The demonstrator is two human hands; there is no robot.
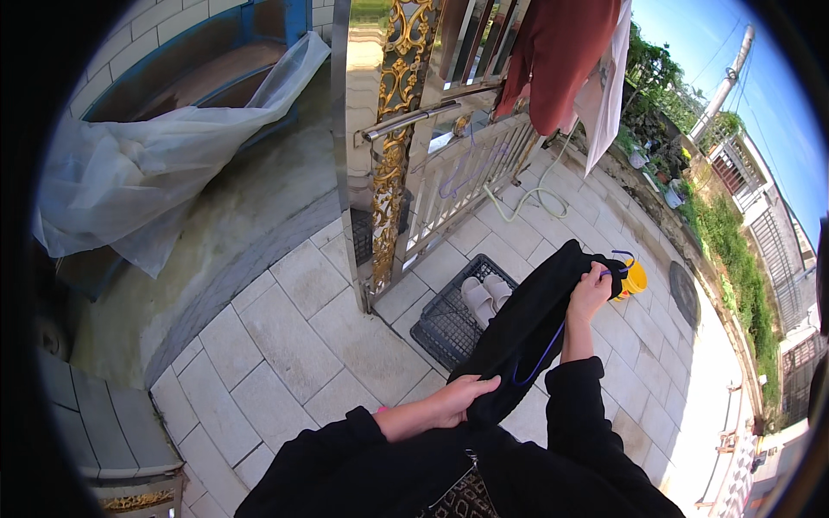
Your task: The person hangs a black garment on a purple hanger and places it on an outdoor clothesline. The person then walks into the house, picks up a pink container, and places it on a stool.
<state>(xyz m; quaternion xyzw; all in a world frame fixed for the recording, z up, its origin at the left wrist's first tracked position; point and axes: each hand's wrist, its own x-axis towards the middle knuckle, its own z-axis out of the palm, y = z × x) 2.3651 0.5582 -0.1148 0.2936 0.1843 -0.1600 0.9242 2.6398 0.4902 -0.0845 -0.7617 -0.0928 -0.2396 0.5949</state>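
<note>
Between my two hands stretches a black cloth garment [531, 304], with a purple clothes hanger [543, 366] partly inside it. My right hand [590, 291] grips the garment's upper end and the hanger near its hook, which sticks out beyond the cloth. Lower down, my left hand [461, 398] holds the garment's other end, thumb on top of the cloth. Folds hide much of the hanger. Behind the garment, a pair of pale slippers [479, 299] rests on a dark plastic crate [435, 329] on the tiled floor.
A metal gate [382, 155] with gold ornament stands ahead, with red and pale clothes [563, 65] hanging by it. A yellow bucket [637, 277] is beyond my right hand. A hose [541, 194] lies on the tiles. Plastic sheeting [142, 168] covers something at left.
</note>
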